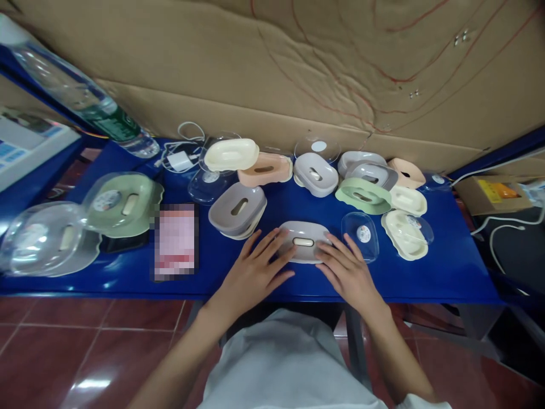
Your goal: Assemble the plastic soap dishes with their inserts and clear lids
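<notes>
On the blue table in front of me lies a pale grey soap dish [304, 229] with an oval slot, through which a cream piece shows. My left hand [259, 264] reaches to its left end, fingers spread and fingertips touching the rim. At the right end rest the outstretched fingers of my right hand [349, 272]. Just beyond that hand is a clear lid [361, 224] bearing a round sticker. Up and left of the dish sits another grey soap dish [237, 207] stacked on a cream base.
Behind are a cream tray [231, 154], a peach dish [266, 169], a green dish [363, 196] and other grey dishes [315, 173]. Leftward stand a lidded green dish [131, 213], a pixelated device [175, 241] and a water bottle [80, 91]. A charger [179, 161] lies near the cardboard wall [191, 68].
</notes>
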Demonstrator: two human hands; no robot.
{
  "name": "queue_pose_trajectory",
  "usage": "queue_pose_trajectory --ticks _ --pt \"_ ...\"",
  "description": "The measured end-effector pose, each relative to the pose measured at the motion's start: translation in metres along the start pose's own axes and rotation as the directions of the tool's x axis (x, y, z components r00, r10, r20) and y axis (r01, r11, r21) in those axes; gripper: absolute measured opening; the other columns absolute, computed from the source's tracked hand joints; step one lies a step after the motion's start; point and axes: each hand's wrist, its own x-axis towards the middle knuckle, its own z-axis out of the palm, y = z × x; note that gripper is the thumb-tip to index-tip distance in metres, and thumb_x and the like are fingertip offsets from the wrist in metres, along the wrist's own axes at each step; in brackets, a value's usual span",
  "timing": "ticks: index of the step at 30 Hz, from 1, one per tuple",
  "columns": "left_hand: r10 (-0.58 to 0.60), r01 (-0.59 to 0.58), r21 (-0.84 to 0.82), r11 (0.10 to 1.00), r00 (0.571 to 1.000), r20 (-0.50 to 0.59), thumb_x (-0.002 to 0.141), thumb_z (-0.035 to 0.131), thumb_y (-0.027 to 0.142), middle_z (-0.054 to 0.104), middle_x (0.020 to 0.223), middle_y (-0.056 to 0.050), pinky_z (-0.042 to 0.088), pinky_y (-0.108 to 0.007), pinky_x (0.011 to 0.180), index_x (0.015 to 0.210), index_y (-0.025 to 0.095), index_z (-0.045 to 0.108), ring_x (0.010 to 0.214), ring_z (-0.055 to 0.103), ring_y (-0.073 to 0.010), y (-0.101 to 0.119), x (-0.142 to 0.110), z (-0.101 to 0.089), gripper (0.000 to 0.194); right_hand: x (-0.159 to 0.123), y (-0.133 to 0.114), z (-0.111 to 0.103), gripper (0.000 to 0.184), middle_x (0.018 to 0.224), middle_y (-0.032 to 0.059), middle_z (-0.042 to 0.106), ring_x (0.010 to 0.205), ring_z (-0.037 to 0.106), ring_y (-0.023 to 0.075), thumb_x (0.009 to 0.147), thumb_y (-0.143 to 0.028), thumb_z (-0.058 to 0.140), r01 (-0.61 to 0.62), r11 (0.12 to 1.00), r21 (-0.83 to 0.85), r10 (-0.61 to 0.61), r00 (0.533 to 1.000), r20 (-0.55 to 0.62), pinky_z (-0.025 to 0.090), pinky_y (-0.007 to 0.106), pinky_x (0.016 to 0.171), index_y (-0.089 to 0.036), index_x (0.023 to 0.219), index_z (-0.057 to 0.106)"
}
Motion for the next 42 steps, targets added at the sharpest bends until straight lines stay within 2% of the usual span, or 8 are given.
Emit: queue_pose_trajectory --ticks 4,7,12,17,23,28,34,42 --pt "-0.293 0.330 0.097 0.939 0.916 -0.274 0.102 0.073 0.034 0.053 0.166 -0.016 0.042 -0.059 0.125 0.156 0.032 0.058 0.153 0.052 -0.0391 -0.020 0.000 -0.018 0.056 -0.010 0.006 -0.002 0.055 0.172 0.0120 0.047 0.163 0.040 0.0328 0.111 -0.031 0.061 -0.125 0.986 -0.109 0.122 0.992 -0.033 0.024 0.065 0.136 -0.030 0.164 0.049" --pt "-0.460 0.506 0.105 0.856 0.839 -0.291 0.103 0.070 0.034 0.049 0.166 -0.024 0.046 -0.064 0.118 0.158 0.025 0.056 0.152 0.051 -0.0468 -0.038 -0.005 -0.021 0.058 -0.023 0.016 -0.005 0.063 0.173 0.0164 0.045 0.162 0.040 0.0398 0.108 -0.046 0.064 -0.374 0.913 -0.164 0.341 0.919 -0.200 0.025 0.072 0.131 -0.028 0.166 0.046" --pt "-0.280 0.326 0.064 0.943 0.883 -0.378 0.100 0.071 0.019 0.058 0.157 -0.019 0.049 -0.054 0.119 0.152 0.025 0.059 0.147 0.057 -0.0371 -0.006 -0.004 -0.007 0.054 -0.055 0.030 -0.019 0.047 0.157 0.0140 0.063 0.152 0.054 0.0366 0.105 -0.048 0.068 -0.519 0.854 0.033 0.508 0.818 -0.272 0.044 0.063 0.125 -0.026 0.147 0.065" --pt "-0.156 0.158 0.020 0.987 0.985 -0.071 0.104 0.068 0.027 0.056 0.160 -0.021 0.051 -0.058 0.118 0.142 0.018 0.063 0.148 0.057 -0.0404 0.042 0.023 0.016 0.039 -0.066 0.024 -0.024 0.033 0.152 0.0145 0.066 0.145 0.061 0.0348 0.108 -0.036 0.060 -0.449 0.795 0.409 0.590 0.728 -0.348 0.053 0.061 0.118 -0.026 0.139 0.066" --pt "-0.230 0.200 -0.208 0.957 0.965 -0.129 0.101 0.074 0.030 0.056 0.153 -0.019 0.062 -0.050 0.107 0.131 0.021 0.062 0.135 0.065 -0.0330 0.046 0.010 0.029 0.033 -0.025 0.018 -0.017 0.041 0.150 0.0136 0.067 0.148 0.059 0.0331 0.098 -0.022 0.068 -0.023 0.948 0.319 0.057 0.994 -0.098 0.049 0.062 0.124 -0.025 0.139 0.063" --pt "-0.258 0.205 -0.297 0.932 0.955 -0.150 0.100 0.076 0.030 0.040 0.169 -0.022 0.063 -0.048 0.108 0.159 0.027 0.046 0.137 0.064 -0.0313 0.034 -0.010 0.024 0.067 0.011 0.016 -0.011 0.036 0.149 0.0132 0.067 0.150 0.057 0.0302 0.096 -0.019 0.065 0.238 0.931 0.278 -0.251 0.968 0.013 0.034 0.069 0.133 -0.023 0.132 0.064" --pt "-0.177 0.143 -0.272 0.952 0.979 -0.103 0.103 0.072 0.027 0.053 0.161 -0.016 0.063 -0.047 0.108 0.157 0.031 0.052 0.136 0.064 -0.0296 0.016 -0.014 0.019 0.058 0.027 0.015 -0.011 0.030 0.150 0.0102 0.069 0.151 0.056 0.0269 0.104 -0.026 0.067 0.313 0.938 0.148 -0.327 0.941 0.081 0.028 0.063 0.137 -0.024 0.134 0.068" --pt "-0.300 0.285 -0.455 0.844 0.953 0.041 0.099 0.078 0.035 0.050 0.166 -0.012 0.055 -0.051 0.121 0.162 0.037 0.045 0.151 0.056 -0.0299 0.010 -0.021 0.021 0.071 0.025 0.011 -0.016 0.032 0.158 0.0078 0.065 0.155 0.053 0.0240 0.108 -0.023 0.064 0.316 0.944 0.099 -0.326 0.938 0.116 0.024 0.060 0.139 -0.025 0.140 0.068"
